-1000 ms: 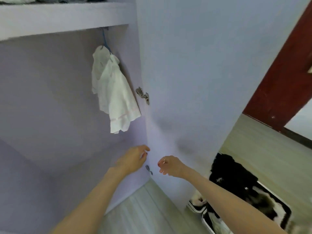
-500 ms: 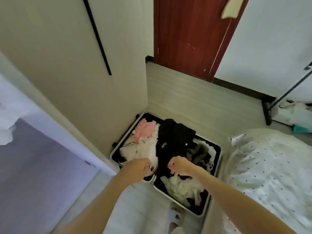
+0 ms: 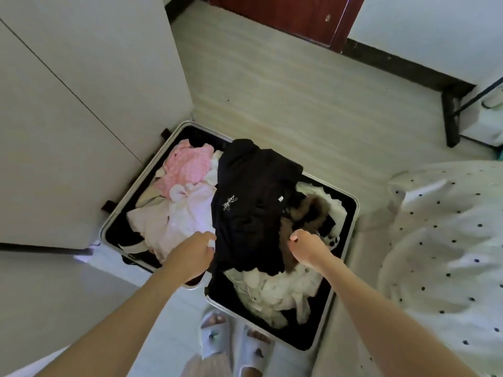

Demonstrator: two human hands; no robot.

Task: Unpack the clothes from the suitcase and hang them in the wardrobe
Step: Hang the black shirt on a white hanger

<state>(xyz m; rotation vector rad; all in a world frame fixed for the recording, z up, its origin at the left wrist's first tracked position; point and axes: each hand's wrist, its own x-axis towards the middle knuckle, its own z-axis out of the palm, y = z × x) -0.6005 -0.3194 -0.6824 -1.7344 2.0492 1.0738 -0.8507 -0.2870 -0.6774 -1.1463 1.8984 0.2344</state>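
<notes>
Looking straight down at the open suitcase (image 3: 343,270) on the floor (image 3: 285,85), both halves packed. Silver rim, black lining.

Left hand (image 3: 196,250): loosely curled, over the seam between the pale pink/white clothes (image 3: 179,221) and the black top (image 3: 253,202). Something white sits at my fingertips; can't tell if I'm actually pinching cloth or just touching it.

Right hand (image 3: 306,244): also curled into a loose fist, at the right edge of the black top, above a brown furry garment (image 3: 307,213). Grip on anything: can't tell. Hands are apart, black top between them.

Contents:
- black top with a small white logo, draped across the middle, spanning both halves
- pink checked garment (image 3: 187,167) at the far left corner
- pale pink/white clothes below it, left half
- cream/white clothes (image 3: 275,292) bunched in the near right half, under the black top's hem
- brown furry garment plus white fabric, far right half

Surroundings: white wardrobe door (image 3: 81,104) just left of the suitcase, touching or nearly touching its edge. Bed with white polka-dot bedding (image 3: 449,240) on the right, just beside the case. Dark red door (image 3: 285,14) at the far end. My feet in white slippers (image 3: 234,341) at the near rim of the case.
</notes>
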